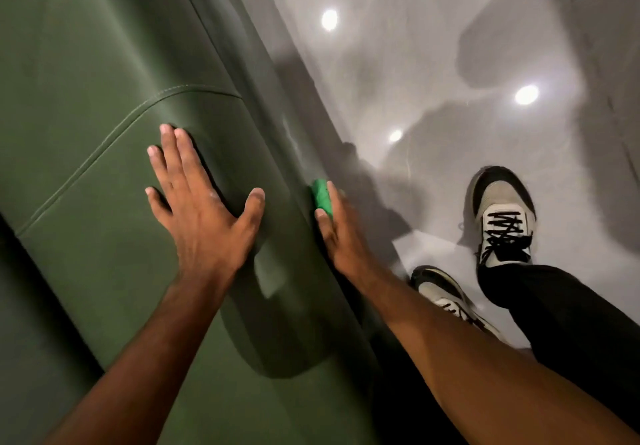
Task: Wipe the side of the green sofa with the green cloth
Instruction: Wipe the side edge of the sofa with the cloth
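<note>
The dark green sofa [104, 105] fills the left half of the view, its rounded arm running from upper middle to lower middle. My left hand [202, 202] lies flat on top of the arm, fingers spread, holding nothing. My right hand [337, 233] presses against the sofa's outer side, fingers pointing away from me. The bright green cloth [322, 197] is pinned under those fingers against the side; only a small folded part shows past the fingertips, the rest is hidden by the hand.
A glossy grey floor [433, 63] lies to the right, reflecting ceiling lights. My two feet in grey and black laced sneakers [502, 216] and black trousers [571, 323] stand close to the sofa's side.
</note>
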A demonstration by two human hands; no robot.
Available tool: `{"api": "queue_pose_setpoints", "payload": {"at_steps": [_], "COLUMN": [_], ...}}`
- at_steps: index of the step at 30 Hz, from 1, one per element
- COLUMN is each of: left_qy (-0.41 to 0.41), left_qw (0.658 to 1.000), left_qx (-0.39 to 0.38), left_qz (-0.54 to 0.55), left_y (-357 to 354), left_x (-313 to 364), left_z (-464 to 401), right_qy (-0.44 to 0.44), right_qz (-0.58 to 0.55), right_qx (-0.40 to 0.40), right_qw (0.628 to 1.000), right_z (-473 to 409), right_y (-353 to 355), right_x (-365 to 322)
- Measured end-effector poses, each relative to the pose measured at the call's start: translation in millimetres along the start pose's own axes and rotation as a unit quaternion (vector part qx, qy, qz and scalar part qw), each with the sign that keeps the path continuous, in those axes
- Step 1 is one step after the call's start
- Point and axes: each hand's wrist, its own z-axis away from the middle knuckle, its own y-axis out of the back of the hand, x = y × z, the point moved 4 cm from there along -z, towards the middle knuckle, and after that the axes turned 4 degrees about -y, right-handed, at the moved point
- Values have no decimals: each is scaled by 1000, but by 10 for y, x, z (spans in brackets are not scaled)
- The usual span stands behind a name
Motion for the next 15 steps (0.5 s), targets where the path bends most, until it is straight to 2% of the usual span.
{"api": "queue_pose_setpoints", "payload": {"at_steps": [4,6,9,12,15], "left_qy": [-2,-5,-8,-2,3], "left_qw": [1000,1000,1000,1000,999], "left_qx": [7,11,13,4,-24], "left_qz": [-12,-17,-22,-26,-29], "left_y": [31,35,34,59,95], "left_x": [-9,-16,-23,-18,25], "left_z": [-168,-220,-256,-248,-259], "right_qy": [113,119,75,-20,-92], "right_qz": [40,37,8,-12,37], "right_qx": [-6,7,22,24,-33], "right_qw": [993,992,997,999,995], "right_z": [-320,-552,-782,-793,-574], "right_y": [55,40,-39,-33,62], "right_x": [-509,-596,-484,-366,-375]}}
